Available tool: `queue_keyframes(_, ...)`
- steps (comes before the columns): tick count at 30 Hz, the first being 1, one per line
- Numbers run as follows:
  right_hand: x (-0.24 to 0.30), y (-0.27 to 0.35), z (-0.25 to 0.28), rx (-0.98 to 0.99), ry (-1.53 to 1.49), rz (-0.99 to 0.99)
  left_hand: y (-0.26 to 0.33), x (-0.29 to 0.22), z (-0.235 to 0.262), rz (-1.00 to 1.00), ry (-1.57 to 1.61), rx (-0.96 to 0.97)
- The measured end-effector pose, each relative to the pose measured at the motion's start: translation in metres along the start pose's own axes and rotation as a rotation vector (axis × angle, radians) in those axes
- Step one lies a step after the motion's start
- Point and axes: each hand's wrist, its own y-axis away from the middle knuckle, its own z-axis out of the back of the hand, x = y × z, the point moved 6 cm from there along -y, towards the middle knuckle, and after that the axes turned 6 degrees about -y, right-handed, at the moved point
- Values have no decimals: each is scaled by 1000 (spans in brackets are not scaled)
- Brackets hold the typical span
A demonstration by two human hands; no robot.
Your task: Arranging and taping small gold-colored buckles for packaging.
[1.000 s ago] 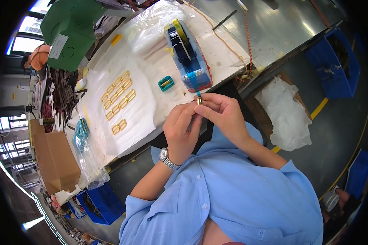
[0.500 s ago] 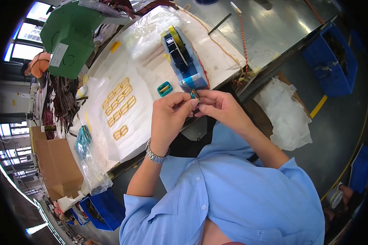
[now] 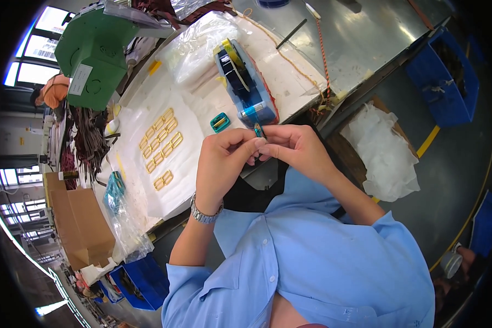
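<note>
My left hand [image 3: 221, 164] and my right hand [image 3: 303, 150] meet at the table's near edge, fingertips pinched on a small gold buckle [image 3: 258, 131] with teal film on it. Fingers hide most of this piece. Just beyond it stands a blue tape dispenser [image 3: 265, 101], with a short teal tape strip [image 3: 255, 117] running from its front down to the buckle. Left of the dispenser lies another gold buckle [image 3: 220, 122], wrapped in teal film. Further left, several bare gold buckles [image 3: 161, 139] lie in rows on white sheeting.
A green machine [image 3: 95, 60] stands at the far left. Clear plastic [image 3: 202, 46] lies behind the dispenser. A cardboard box [image 3: 85, 224] and a bag with teal film [image 3: 115, 194] are at left. Blue bins [image 3: 445, 82] and white wrapping [image 3: 380, 153] sit right, below table height.
Both hands have stayed in front of the dispenser, drawn very slightly nearer to me. More of the teal strip shows between dispenser and buckle. The whole view has shifted slightly.
</note>
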Motion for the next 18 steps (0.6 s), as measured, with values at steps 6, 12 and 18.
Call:
queue_keyframes(6,20,15,-22,-63,-150,34,16,-15,6,39,137,-17)
queue_keyframes(12,-1,23,-20,-112,-151,-54,16,10,-6,186,254,90)
queue_keyframes(18,-11,18,-9,-142,-134,-96,3,39,-9,317,407,125)
